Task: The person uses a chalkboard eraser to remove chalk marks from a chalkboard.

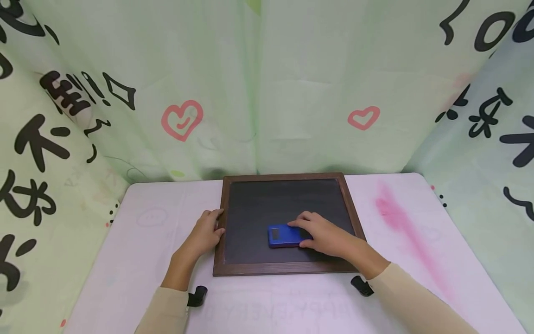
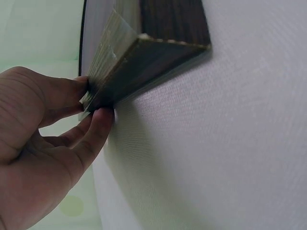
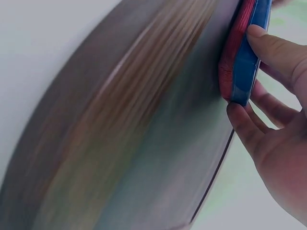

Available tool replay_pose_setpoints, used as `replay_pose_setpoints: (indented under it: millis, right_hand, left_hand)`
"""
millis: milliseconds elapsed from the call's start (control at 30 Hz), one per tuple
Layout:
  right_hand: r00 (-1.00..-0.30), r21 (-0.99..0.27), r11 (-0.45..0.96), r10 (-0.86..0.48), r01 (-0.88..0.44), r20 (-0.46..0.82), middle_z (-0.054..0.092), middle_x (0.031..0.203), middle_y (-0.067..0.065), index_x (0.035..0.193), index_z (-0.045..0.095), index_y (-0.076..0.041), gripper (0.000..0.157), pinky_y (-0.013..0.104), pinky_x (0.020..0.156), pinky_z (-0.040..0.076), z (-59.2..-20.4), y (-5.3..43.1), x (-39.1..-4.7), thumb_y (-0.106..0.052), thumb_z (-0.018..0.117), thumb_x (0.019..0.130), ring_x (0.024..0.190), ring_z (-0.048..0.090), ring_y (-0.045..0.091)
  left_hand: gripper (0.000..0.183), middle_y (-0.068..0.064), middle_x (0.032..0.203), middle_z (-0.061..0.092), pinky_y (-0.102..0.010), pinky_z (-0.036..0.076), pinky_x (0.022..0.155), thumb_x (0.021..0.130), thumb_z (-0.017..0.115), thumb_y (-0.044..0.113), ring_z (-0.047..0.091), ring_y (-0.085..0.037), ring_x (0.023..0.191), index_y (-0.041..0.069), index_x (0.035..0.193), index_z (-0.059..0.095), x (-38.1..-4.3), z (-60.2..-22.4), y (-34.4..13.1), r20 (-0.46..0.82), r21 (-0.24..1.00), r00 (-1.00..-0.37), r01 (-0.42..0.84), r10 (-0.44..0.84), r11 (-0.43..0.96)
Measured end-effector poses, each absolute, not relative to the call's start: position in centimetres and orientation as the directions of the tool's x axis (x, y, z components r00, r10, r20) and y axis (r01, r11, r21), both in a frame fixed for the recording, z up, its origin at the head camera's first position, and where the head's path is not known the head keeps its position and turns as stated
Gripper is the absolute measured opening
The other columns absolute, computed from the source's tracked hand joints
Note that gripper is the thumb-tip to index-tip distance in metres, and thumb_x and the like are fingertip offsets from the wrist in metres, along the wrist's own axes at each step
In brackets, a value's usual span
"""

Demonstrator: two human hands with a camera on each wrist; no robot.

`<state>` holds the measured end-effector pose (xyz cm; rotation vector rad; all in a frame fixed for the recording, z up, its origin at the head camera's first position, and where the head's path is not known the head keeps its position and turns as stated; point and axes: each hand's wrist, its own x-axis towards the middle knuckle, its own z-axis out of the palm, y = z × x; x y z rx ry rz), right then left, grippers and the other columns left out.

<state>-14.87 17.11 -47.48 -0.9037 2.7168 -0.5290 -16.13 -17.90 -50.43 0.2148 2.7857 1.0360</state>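
A small blackboard point(image 1: 279, 199) with a brown wooden frame point(image 1: 288, 268) lies on the table. My left hand point(image 1: 204, 236) grips the frame's left side, and the left wrist view shows fingertips and thumb at its wooden edge point(image 2: 153, 64). Over the board's lower middle, my right hand point(image 1: 327, 236) holds a blue board eraser point(image 1: 280, 236) between thumb and fingers. The right wrist view shows the eraser's red felt side point(image 3: 229, 67) facing the board. Whether the felt touches the surface is hard to tell. No chalk marks can be made out on the dark surface.
The table point(image 1: 158, 222) has a whitish cover with a pink smear point(image 1: 400, 218) on its right part. Pale green curtains point(image 1: 300, 83) with black characters and red hearts hang behind and on both sides. Black straps point(image 1: 197, 296) sit at both wrists.
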Motion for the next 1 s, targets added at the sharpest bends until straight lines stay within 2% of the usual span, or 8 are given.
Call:
replay_pose_setpoints:
  millis: [300, 533, 1000]
  right_hand:
    - [-0.838, -0.397, 0.782, -0.544, -0.481, -0.054, 0.061, 0.126, 0.01, 0.14, 0.063, -0.011, 0.054, 0.05, 0.1, 0.052, -47.4, 23.4, -14.1, -0.017, 0.082, 0.089, 0.119, 0.06, 0.032]
    - [-0.871, -0.386, 0.815, -0.488, -0.432, -0.055, 0.06, 0.128, 0.013, 0.14, 0.063, -0.009, 0.054, 0.052, 0.099, 0.051, -47.0, 26.7, -13.4, -0.011, 0.081, 0.089, 0.12, 0.059, 0.036]
    - [-0.867, -0.379, 0.813, -0.495, -0.441, -0.052, 0.06, 0.129, 0.016, 0.139, 0.063, -0.005, 0.054, 0.053, 0.099, 0.052, -47.0, 26.5, -13.7, -0.012, 0.082, 0.088, 0.12, 0.059, 0.037]
  left_hand:
    - [0.058, -0.028, 0.125, 0.054, -0.041, 0.049, 0.08, 0.094, 0.069, -0.003, 0.056, -0.028, 0.092, -0.009, 0.147, 0.047, -16.2, -50.3, -17.7, -0.095, 0.649, -0.976, 0.087, 0.193, 0.756]
    - [0.058, -0.028, 0.126, 0.054, -0.041, 0.049, 0.082, 0.095, 0.069, -0.002, 0.056, -0.028, 0.094, -0.008, 0.148, 0.047, -16.0, -50.4, -17.7, -0.11, 0.649, -0.977, 0.068, 0.182, 0.758]
    - [0.059, -0.028, 0.131, 0.052, -0.038, 0.049, 0.079, 0.096, 0.068, -0.001, 0.055, -0.027, 0.095, -0.006, 0.15, 0.045, -15.9, -50.3, -17.7, -0.13, 0.663, -0.975, 0.051, 0.181, 0.747]
